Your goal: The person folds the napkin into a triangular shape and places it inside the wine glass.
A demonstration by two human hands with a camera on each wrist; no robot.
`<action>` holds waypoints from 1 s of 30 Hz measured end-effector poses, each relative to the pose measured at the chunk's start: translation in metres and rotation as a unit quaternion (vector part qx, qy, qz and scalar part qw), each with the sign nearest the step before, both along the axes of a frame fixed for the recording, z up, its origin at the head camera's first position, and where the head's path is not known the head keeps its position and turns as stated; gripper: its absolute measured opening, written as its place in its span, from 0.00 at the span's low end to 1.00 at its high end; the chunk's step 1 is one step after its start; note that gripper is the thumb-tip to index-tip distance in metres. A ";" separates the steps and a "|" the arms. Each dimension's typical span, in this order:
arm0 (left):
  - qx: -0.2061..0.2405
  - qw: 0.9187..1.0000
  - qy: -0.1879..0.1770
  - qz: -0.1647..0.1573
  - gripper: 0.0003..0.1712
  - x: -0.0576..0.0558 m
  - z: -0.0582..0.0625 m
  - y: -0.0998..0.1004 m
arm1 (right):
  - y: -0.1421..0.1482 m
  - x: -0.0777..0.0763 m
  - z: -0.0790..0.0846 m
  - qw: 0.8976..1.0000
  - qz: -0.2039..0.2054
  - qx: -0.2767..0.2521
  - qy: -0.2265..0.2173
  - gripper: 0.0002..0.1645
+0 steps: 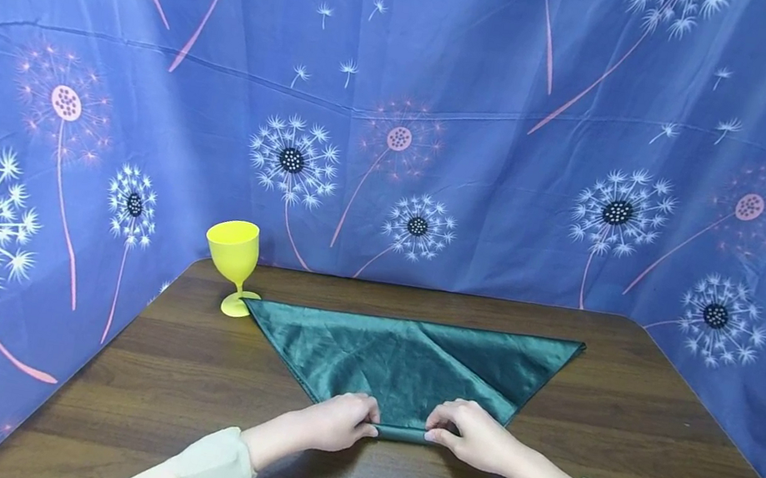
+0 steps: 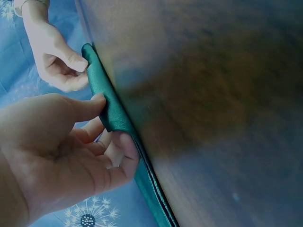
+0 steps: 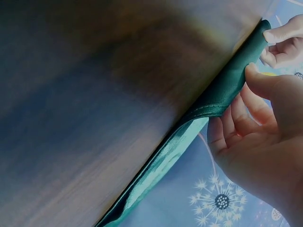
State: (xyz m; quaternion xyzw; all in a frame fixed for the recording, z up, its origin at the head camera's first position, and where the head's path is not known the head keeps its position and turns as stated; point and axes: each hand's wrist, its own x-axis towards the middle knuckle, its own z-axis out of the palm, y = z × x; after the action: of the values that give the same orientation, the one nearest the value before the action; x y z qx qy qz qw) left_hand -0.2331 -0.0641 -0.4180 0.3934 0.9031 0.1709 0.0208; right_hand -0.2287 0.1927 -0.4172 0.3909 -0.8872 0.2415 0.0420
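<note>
A dark green satin cloth lies on the table, its long straight edge at the back and its sides narrowing toward the front. The front edge is turned into a narrow rolled fold. At the left end of this fold, my left hand pinches the fabric between thumb and fingers. My right hand pinches the right end in the same way. In the left wrist view the rolled cloth sits between thumb and fingers; the right wrist view shows the fold under the thumb.
A yellow plastic goblet stands upright at the table's back left, its base by the cloth's left corner. The brown wooden table is enclosed by a blue dandelion-print curtain at the back and sides.
</note>
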 end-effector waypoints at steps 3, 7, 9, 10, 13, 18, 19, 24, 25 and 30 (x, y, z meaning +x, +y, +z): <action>-0.010 1.000 -0.006 0.010 0.03 0.000 0.000 0.001 | -0.001 0.000 0.001 1.000 -0.001 -0.011 -0.024 0.05; -0.025 1.000 -0.004 0.016 0.04 0.001 0.001 0.002 | -0.001 0.000 0.002 0.999 0.001 -0.015 -0.030 0.03; -0.028 0.999 0.001 0.017 0.05 0.001 0.001 0.002 | -0.001 0.001 0.001 1.000 0.000 -0.014 -0.027 0.03; -0.029 0.999 0.003 0.018 0.06 0.001 0.001 0.002 | -0.001 0.001 0.001 1.000 0.001 -0.013 -0.026 0.03; -0.034 0.999 0.013 0.018 0.07 0.003 0.002 0.002 | -0.001 0.001 -0.001 1.000 0.004 -0.012 -0.020 0.03; -0.022 1.000 0.006 0.012 0.06 0.003 0.001 0.000 | 0.000 0.002 -0.003 1.000 0.008 -0.011 -0.015 0.03; -0.016 1.000 0.001 0.010 0.06 0.002 0.001 0.000 | 0.000 0.001 -0.004 1.000 0.009 -0.011 -0.013 0.03; 0.033 0.999 -0.030 -0.008 0.02 -0.001 0.003 -0.003 | 0.000 0.000 -0.003 1.000 0.014 -0.018 -0.007 0.03; 0.043 0.998 -0.034 -0.012 0.02 -0.002 0.003 -0.003 | -0.001 0.000 -0.003 1.000 0.015 -0.020 -0.011 0.02; 0.061 0.997 -0.024 -0.028 0.03 -0.005 0.001 -0.006 | -0.001 0.000 -0.001 0.999 0.021 -0.027 -0.023 0.03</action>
State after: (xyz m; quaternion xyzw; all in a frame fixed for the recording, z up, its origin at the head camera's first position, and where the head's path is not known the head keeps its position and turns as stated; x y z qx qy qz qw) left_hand -0.2377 -0.0703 -0.4166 0.4154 0.8786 0.2345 0.0229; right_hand -0.2283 0.1920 -0.4186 0.4022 -0.8729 0.2748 0.0270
